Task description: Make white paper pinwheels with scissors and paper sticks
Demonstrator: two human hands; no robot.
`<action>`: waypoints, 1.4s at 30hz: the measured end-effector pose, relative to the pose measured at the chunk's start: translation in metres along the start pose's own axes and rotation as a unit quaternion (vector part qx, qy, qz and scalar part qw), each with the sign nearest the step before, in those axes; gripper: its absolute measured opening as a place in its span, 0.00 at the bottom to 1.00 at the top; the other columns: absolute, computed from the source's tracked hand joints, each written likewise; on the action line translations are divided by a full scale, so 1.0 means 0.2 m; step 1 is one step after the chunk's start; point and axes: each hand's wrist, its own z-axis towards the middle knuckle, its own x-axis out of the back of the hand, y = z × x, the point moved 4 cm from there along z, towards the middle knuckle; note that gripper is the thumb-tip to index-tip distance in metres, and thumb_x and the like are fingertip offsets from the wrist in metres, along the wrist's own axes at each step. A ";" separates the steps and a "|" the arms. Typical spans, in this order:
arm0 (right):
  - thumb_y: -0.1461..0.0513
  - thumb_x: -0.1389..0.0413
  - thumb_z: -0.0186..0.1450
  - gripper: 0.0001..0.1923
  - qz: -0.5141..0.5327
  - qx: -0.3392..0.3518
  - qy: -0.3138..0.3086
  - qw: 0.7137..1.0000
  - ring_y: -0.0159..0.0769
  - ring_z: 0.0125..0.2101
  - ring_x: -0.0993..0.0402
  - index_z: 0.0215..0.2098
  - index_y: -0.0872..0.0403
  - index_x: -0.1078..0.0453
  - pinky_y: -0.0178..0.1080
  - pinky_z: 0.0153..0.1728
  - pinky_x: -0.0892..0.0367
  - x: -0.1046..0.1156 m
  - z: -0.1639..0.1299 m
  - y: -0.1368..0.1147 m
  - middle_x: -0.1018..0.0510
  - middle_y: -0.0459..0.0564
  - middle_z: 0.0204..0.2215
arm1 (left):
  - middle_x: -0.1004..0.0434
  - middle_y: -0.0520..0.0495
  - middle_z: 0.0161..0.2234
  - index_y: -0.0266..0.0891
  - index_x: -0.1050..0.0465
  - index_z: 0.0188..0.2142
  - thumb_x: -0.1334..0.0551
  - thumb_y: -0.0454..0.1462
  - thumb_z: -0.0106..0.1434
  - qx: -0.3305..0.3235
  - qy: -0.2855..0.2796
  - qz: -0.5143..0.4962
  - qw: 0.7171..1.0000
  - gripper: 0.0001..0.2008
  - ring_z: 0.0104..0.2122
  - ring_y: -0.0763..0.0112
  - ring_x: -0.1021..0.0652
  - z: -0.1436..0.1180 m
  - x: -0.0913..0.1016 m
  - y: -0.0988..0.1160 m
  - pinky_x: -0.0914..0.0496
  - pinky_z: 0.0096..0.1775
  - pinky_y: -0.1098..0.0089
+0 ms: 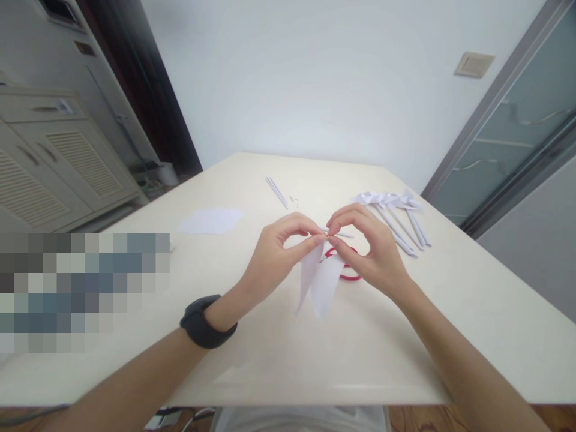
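Observation:
Both hands meet over the middle of the table, pinching the top of a folded piece of white paper [324, 288]. My left hand [288, 243] holds it between thumb and index finger, and my right hand [366, 246] pinches right beside it. Two pointed flaps of the paper hang down below the fingers. What lies exactly between the fingertips is too small to make out. Just behind the paper, partly covered, rest scissors with red handles [351, 277]. A thin white stick [345, 235] lies beyond the fingertips, partly hidden by them.
White paper pinwheels [387, 199] on rolled paper sticks [398, 231] lie at the right. Two or so thin white rolls [276, 193] and small scraps [294, 200] are farther back. Flat white paper sheets [211, 221] lie at left. A wall [288, 78] borders the table's [270, 366] far edge.

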 end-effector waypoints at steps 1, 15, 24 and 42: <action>0.68 0.47 0.62 0.05 -0.016 0.005 -0.003 1.000 0.38 0.37 0.32 0.34 0.51 0.35 0.43 0.39 0.35 0.00 0.00 0.00 0.29 0.49 0.34 | 0.25 0.48 0.33 0.40 0.26 0.30 0.38 0.38 0.59 -0.001 0.004 0.013 1.000 0.05 0.36 0.69 0.26 0.00 0.00 0.00 0.32 0.42 0.67; 0.68 0.48 0.61 0.05 -0.087 -0.005 -0.016 0.996 0.35 0.34 0.31 0.32 0.52 0.36 0.39 0.36 0.36 -0.01 -0.01 0.02 0.29 0.48 0.33 | 0.25 0.48 0.34 0.41 0.26 0.32 0.40 0.37 0.61 -0.052 0.017 0.132 0.990 0.05 0.38 0.67 0.26 0.00 0.00 0.02 0.33 0.42 0.66; 0.68 0.48 0.61 0.05 -0.088 -0.018 -0.026 0.996 0.36 0.33 0.31 0.32 0.52 0.35 0.40 0.36 0.37 -0.04 -0.02 0.03 0.29 0.48 0.32 | 0.26 0.48 0.33 0.41 0.28 0.32 0.40 0.32 0.59 -0.174 0.036 0.265 0.948 0.03 0.38 0.67 0.27 -0.02 0.00 0.06 0.33 0.42 0.64; 0.67 0.48 0.63 0.04 -0.090 -0.005 -0.004 0.996 0.36 0.33 0.32 0.32 0.52 0.36 0.40 0.36 0.37 -0.03 -0.02 0.03 0.30 0.48 0.31 | 0.27 0.49 0.33 0.40 0.29 0.32 0.41 0.32 0.61 -0.148 0.024 0.251 0.956 0.04 0.38 0.69 0.28 -0.01 0.00 0.05 0.34 0.43 0.67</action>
